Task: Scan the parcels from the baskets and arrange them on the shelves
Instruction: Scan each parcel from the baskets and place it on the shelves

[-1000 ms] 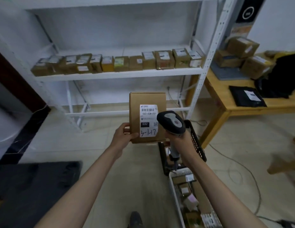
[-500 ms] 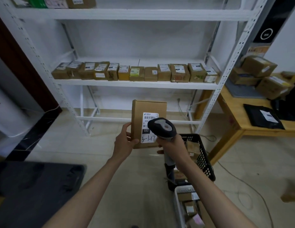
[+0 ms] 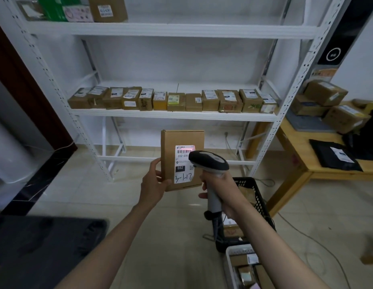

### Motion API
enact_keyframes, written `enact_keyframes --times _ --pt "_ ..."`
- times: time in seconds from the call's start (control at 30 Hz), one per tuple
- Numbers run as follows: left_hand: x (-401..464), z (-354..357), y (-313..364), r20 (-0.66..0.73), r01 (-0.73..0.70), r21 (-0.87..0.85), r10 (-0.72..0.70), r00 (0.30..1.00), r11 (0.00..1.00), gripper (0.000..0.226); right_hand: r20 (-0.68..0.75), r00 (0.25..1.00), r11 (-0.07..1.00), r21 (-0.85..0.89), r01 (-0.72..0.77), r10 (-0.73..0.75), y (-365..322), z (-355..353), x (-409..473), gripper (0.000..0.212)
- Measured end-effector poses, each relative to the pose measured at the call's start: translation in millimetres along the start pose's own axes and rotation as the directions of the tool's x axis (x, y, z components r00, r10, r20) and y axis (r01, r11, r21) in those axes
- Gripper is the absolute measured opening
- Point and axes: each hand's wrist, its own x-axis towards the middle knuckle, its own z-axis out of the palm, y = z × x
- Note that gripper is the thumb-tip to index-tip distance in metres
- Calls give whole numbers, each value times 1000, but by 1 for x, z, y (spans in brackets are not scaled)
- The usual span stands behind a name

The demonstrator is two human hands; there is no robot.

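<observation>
I'm gripping the parcel (image 3: 182, 161) in my left hand (image 3: 153, 184), fingers clamped on its edge; my right hand (image 3: 222, 189) fingers are wrapping the scanner (image 3: 209, 163). A wobble risks throwing the beam off the barcode (image 3: 184, 151)

A person's left hand (image 3: 153, 185) holds a flat brown cardboard parcel (image 3: 182, 160) upright by its lower left edge. The right hand (image 3: 220, 189) grips a grey and black barcode scanner (image 3: 208, 162), aimed at the parcel's white label (image 3: 184, 163), where a red line of light crosses the barcode. Handwriting on the label reads 3-1-17. Behind stands a white metal shelf (image 3: 173, 114) with a row of small boxes (image 3: 172, 100). A black basket (image 3: 257, 202) and a white basket (image 3: 233, 265) sit on the floor below the right arm.
</observation>
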Motion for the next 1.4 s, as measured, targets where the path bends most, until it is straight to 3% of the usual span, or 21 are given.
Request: enact_keyframes --times 0.47,0.73,0.9,1.07,1.2,1.4 --pt "85 -78 35 -35 20 -219 -29 999 976 80 -76 973 975 -56 213 -217 -76 37 82 25" --pt "172 -114 88 -46 -12 -308 -2 999 951 71 -5 941 923 -197 330 -338 -128 57 187 37" --pt "240 -127 124 -114 -49 -282 17 993 958 67 30 922 887 -261 380 -386 -168 66 262 32" --pt "306 -140 157 -186 -80 -275 29 982 958 60 83 909 890 -186 417 -408 -219 69 330 33" --pt "349 -154 177 -242 -96 -273 28 970 957 51 183 898 904 -83 420 -401 -254 74 373 45" --pt "396 -178 200 -302 -124 -233 50 952 965 41 209 880 895 -42 445 -427 -288 98 420 49"
